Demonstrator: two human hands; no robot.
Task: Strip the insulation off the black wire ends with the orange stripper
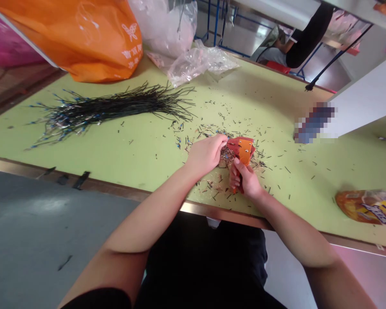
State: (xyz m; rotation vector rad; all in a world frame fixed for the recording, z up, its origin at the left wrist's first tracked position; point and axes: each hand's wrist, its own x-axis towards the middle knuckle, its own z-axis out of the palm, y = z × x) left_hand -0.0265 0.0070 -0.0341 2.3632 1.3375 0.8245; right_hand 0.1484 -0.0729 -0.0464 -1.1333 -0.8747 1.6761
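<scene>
The red-and-orange hand tool (244, 148) was above a heap of wire scraps (226, 155) on the green table (148, 159), its handles gripped by the right hand (249, 181). The left hand (207, 153) curled at the tool's left end; whether it pinched anything could not be told. Farther left lay a bundle of black wires (116, 107), an orange bag (106, 43) behind.

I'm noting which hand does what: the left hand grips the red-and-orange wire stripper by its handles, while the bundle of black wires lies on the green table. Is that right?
Not quite: the head view shows the right hand, not the left hand, gripping the red-and-orange wire stripper by its handles. The bundle of black wires does lie on the green table.
</scene>
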